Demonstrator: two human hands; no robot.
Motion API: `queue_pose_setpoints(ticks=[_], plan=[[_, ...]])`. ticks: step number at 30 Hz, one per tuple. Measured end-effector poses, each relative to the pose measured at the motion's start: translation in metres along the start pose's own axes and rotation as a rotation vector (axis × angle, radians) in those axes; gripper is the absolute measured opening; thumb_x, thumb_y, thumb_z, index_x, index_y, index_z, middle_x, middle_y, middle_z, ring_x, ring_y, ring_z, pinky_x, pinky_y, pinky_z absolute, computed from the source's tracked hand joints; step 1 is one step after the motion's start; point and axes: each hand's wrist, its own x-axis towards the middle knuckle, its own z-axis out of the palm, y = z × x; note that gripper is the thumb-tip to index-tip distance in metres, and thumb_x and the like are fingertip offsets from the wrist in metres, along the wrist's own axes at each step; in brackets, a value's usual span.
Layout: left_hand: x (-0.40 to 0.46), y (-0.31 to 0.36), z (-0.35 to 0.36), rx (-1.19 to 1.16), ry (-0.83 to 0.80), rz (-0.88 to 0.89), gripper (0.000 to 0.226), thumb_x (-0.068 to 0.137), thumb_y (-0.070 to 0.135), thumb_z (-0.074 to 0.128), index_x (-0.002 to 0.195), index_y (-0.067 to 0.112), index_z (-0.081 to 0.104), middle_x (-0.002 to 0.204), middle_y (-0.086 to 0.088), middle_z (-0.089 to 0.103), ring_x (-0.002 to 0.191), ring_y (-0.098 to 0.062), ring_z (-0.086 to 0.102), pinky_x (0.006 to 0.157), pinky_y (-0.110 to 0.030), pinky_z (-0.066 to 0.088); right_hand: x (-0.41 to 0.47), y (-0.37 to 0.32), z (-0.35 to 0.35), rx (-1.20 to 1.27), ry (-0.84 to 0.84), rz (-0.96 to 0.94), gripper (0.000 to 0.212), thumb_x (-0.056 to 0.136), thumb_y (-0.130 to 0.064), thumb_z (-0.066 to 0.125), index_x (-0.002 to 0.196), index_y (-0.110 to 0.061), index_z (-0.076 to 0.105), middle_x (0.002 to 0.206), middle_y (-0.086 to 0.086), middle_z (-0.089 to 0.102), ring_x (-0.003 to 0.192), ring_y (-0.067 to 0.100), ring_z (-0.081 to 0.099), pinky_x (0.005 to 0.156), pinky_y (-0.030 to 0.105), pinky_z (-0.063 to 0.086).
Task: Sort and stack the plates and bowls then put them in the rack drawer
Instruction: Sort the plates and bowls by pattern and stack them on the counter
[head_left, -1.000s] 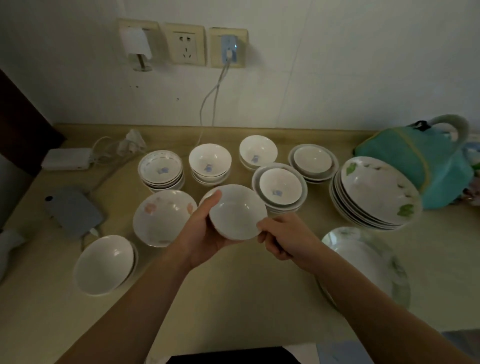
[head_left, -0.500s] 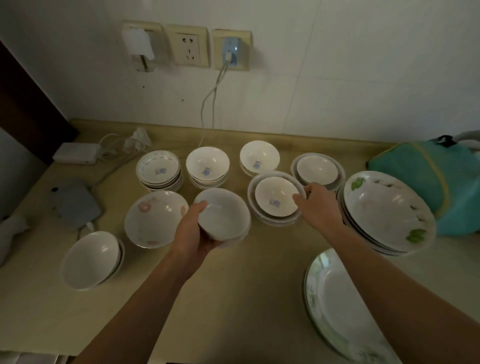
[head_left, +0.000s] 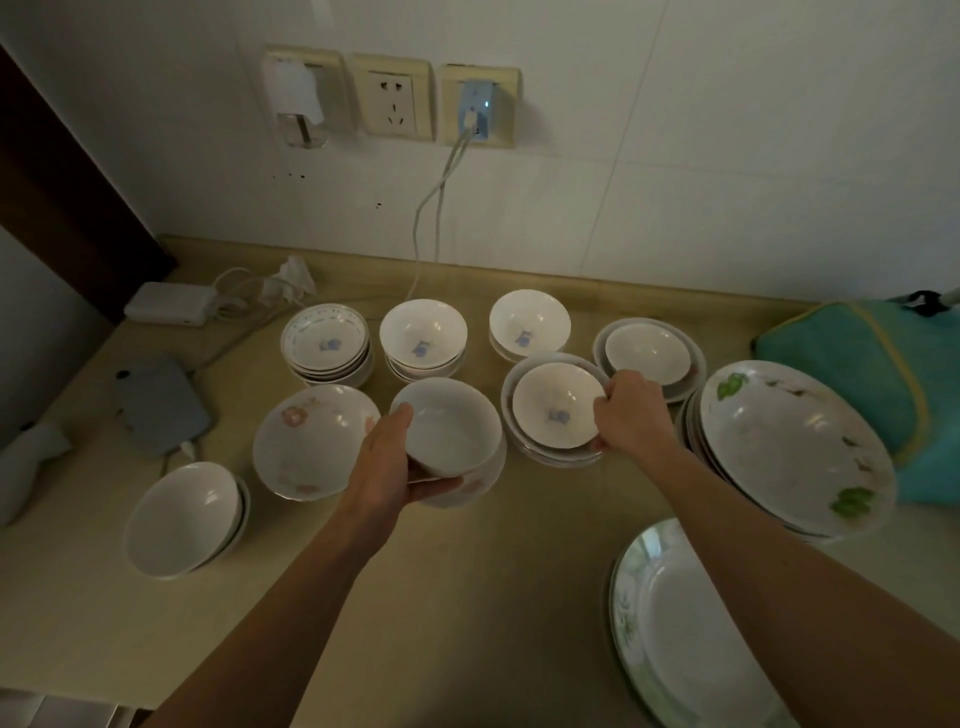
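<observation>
Several piles of crockery cover the beige worktop, already grouped by size and shape, which suggests the sorting is well along while the rack drawer itself is nowhere in view. Largest is the oval platter at the near right edge, lying alone, presumably because nothing else matches it. Just behind it a stack of leaf-patterned plates leans slightly toward the camera, close to a teal bag against the wall. Next down come the mid-sized pieces: a floral shallow bowl left of centre and a pair of plain white bowls nested at the near left. Along the back runs a row of small bowl stacks with blue marks inside, and at its right end a small bowl sitting in a wider dish. Smallest in play are the two bowls being handled. The left hand cups a plain white bowl from below and the side, thumb over the near rim, holding it above another floral dish — probably kept aloft as the growing stack. The right hand has its fingers curled over the right rim of a blue-marked bowl that rests in a nest of wider dishes, a grip that seems meant to lift it out, since it does not match what lies beneath it.
</observation>
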Motion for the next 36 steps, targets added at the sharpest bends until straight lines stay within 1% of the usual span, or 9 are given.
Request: queue_pose_setpoints(ticks=[4,6,9,11,14,20,25,33,36], plan=[[0.001,0.003,0.001,0.013,-0.069,0.04,0.008,0.1,0.041,0.057,0.106,0.043,0.062,0.123,-0.006,0.055,0.114,-0.036,0.06,0.071,-0.051,0.062,0.001,0.004,-0.015,0.396,-0.089,0.114,0.01,0.09,0.004,0.06,0.096,0.007,0.067,0.066,0.018,0.073,0.061,0.028,0.074,0.053,0.036,0.061],[0.001,0.004,0.003,0.001,-0.103,0.044,0.012,0.101,0.038,0.056,0.106,0.046,0.063,0.125,-0.005,0.055,0.117,-0.036,0.059,0.076,-0.053,0.062,-0.001,-0.001,-0.027,0.68,-0.185,0.206,0.007,0.093,0.005,0.061,0.099,0.008,0.063,0.061,0.016,0.072,0.053,0.021,0.073,0.044,0.027,0.055],[-0.004,0.007,0.01,0.038,-0.175,0.07,0.019,0.099,0.044,0.056,0.118,0.045,0.063,0.131,-0.005,0.055,0.118,-0.036,0.06,0.082,-0.055,0.061,-0.008,-0.013,-0.042,0.836,-0.303,0.207,0.008,0.095,0.004,0.06,0.102,0.006,0.063,0.066,0.018,0.073,0.051,0.018,0.07,0.042,0.022,0.05],[-0.009,0.008,0.016,0.077,-0.235,0.091,0.04,0.091,0.054,0.059,0.128,0.039,0.06,0.134,-0.008,0.054,0.118,-0.036,0.062,0.08,-0.052,0.062,-0.019,-0.021,-0.047,0.881,-0.359,0.171,0.009,0.095,0.004,0.061,0.103,0.005,0.062,0.066,0.018,0.073,0.052,0.019,0.07,0.043,0.023,0.05],[-0.015,0.007,0.025,0.075,-0.298,0.074,0.054,0.084,0.058,0.06,0.132,0.032,0.058,0.137,-0.013,0.052,0.117,-0.037,0.063,0.082,-0.053,0.061,-0.038,-0.032,-0.047,0.838,-0.388,0.088,0.011,0.095,0.001,0.062,0.106,0.003,0.062,0.066,0.018,0.073,0.055,0.022,0.071,0.046,0.024,0.053],[-0.017,0.004,0.035,0.034,-0.315,0.059,0.026,0.1,0.05,0.051,0.119,0.038,0.063,0.129,-0.008,0.063,0.107,-0.03,0.07,0.082,-0.052,0.062,-0.066,-0.042,-0.033,0.573,-0.233,-0.076,0.009,0.092,-0.005,0.063,0.097,-0.013,0.061,0.067,0.01,0.075,0.057,0.025,0.075,0.05,0.031,0.059],[-0.014,0.001,0.036,0.012,-0.263,0.019,0.048,0.1,0.057,0.045,0.137,0.028,0.056,0.131,-0.012,0.063,0.112,-0.034,0.069,0.092,-0.063,0.056,-0.075,-0.04,-0.027,0.479,-0.155,-0.138,0.008,0.093,-0.008,0.061,0.096,-0.014,0.058,0.078,0.009,0.074,0.055,0.019,0.074,0.048,0.028,0.058],[-0.011,-0.007,0.043,-0.134,-0.304,-0.055,0.069,0.086,0.067,0.045,0.14,0.024,0.054,0.127,-0.016,0.068,0.111,-0.036,0.07,0.091,-0.061,0.056,-0.076,-0.038,-0.016,0.34,-0.033,-0.177,0.005,0.094,-0.016,0.063,0.097,-0.014,0.06,0.083,0.006,0.071,0.054,0.014,0.068,0.045,0.019,0.052],[-0.008,-0.01,0.046,-0.155,-0.34,-0.05,0.066,0.091,0.067,0.04,0.14,0.026,0.054,0.123,-0.014,0.07,0.105,-0.032,0.073,0.084,-0.054,0.061,-0.075,-0.038,-0.014,0.284,0.014,-0.19,0.004,0.095,-0.017,0.064,0.097,-0.014,0.063,0.087,0.005,0.07,0.068,0.019,0.07,0.057,0.03,0.06]])
